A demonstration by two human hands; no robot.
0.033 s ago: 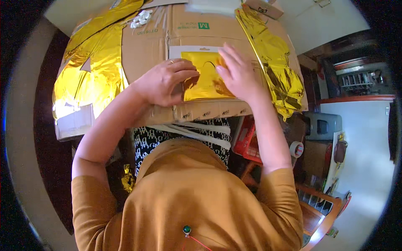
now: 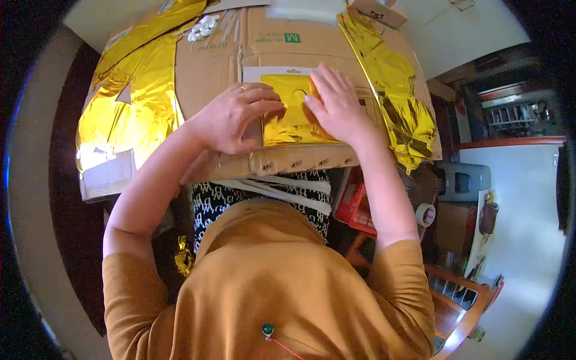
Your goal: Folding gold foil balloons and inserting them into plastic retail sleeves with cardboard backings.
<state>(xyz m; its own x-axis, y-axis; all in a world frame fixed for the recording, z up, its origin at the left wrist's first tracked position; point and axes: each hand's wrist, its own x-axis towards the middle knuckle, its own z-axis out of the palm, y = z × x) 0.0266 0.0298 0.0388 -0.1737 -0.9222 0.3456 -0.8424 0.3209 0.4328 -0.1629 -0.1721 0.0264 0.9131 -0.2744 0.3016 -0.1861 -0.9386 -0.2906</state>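
Note:
A flat, shiny gold foil packet lies on a cardboard surface, over a white card with a hanging slot at its far edge. At the packet's left edge, my left hand rests with bent fingers, its thumb spread apart toward the near edge. My right hand lies over the packet's right side, fingers stretched out and palm down. It hides that end of the packet. Neither hand grips anything.
Large gold foil sheets lie at the left and right of the cardboard. A small white bundle sits near the far left. Beside my right forearm are a red basket and a tape roll.
My right hand has shifted slightly left, further over the packet. The left hand stays at nearly the same place.

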